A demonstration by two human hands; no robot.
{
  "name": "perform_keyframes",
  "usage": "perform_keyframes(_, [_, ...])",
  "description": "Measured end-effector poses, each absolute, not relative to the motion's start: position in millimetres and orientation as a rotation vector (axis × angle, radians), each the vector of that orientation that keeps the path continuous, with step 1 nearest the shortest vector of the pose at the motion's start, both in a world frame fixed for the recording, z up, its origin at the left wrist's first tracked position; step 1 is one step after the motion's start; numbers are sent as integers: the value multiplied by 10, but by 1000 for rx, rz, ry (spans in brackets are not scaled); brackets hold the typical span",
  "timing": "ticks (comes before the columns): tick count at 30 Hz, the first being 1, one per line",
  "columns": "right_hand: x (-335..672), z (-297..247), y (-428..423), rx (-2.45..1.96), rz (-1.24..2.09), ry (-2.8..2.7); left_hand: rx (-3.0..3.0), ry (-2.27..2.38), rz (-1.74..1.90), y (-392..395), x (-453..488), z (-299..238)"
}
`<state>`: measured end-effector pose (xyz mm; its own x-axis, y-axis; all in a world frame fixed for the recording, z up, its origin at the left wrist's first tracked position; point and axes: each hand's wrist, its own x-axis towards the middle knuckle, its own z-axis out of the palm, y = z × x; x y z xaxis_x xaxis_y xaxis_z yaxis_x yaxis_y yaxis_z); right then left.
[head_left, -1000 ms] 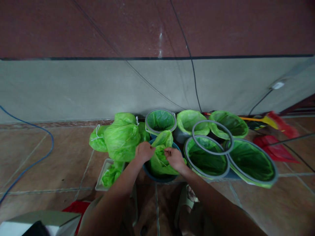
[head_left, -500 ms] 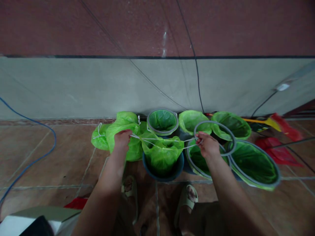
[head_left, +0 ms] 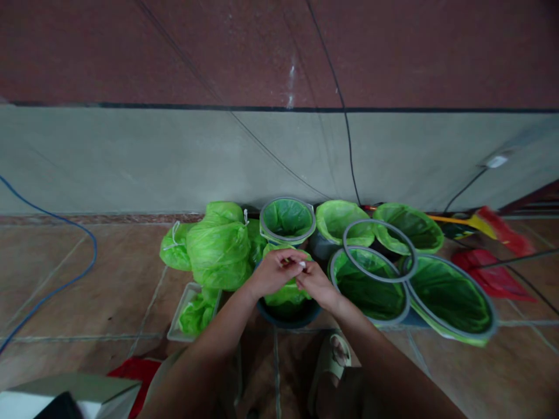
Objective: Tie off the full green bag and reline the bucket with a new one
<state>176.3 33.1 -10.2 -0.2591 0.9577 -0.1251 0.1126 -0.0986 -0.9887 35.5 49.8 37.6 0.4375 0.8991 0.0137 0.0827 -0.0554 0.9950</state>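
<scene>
Green, thin and crumpled, the bag (head_left: pixel 286 295) sits in the blue bin (head_left: pixel 288 322) in front of me, its top gathered up under my hands. Looking down from my head, I see my left hand (head_left: pixel 277 272) and right hand (head_left: pixel 315 283) meeting above it, fingers curled nearly closed and fingertips pinched together around a bit of white cord (head_left: pixel 302 265); how much of it each one grips I can't tell, since my fingers cover most of it. To the left of the bin, a big tied bag (head_left: pixel 220 250) and a small tied bag (head_left: pixel 175 251) lie side by side on the tiled floor (head_left: pixel 117 291), with white ties at their necks. Nearer me on that side is a pale tray (head_left: pixel 172 334) holding a loose green bag (head_left: pixel 197 312), part of it hidden by my left forearm. Just behind the blue bin stands a lined bin (head_left: pixel 288 218), close to the wall (head_left: pixel 174 157). More green-lined bins (head_left: pixel 371 288) are grouped on the right, and a grey ring (head_left: pixel 388 280) lies at a slant over them. Beyond those are a red dustpan (head_left: pixel 483 274) and a yellow-and-red broom (head_left: pixel 484 224).
</scene>
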Motion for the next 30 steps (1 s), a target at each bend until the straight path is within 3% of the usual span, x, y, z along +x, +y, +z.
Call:
perform_keyframes(5, [1798,26,329,-1156,1557,-1299,1426,1064,876,597,275,235])
perform_keyframes(11, [1946,151,421,-1109,1539,-1027,1435,834,653,525,361,93])
perform_keyframes(16, [2090,74,510,-1236,1449,-775,1557,1166,482,473,415,26])
perform_keyframes(21, [2070,-18,508,-1350,1429,-884,1453,1391,587,559,365,-84])
perform_keyframes(25, [2104,-90,528,-1526,1241,-1119,1275,1555,743,685,242,-154])
perform_keyframes(30, [2300,-56,557,-1900,769,-1602,1112,1612,899,749,149,-163])
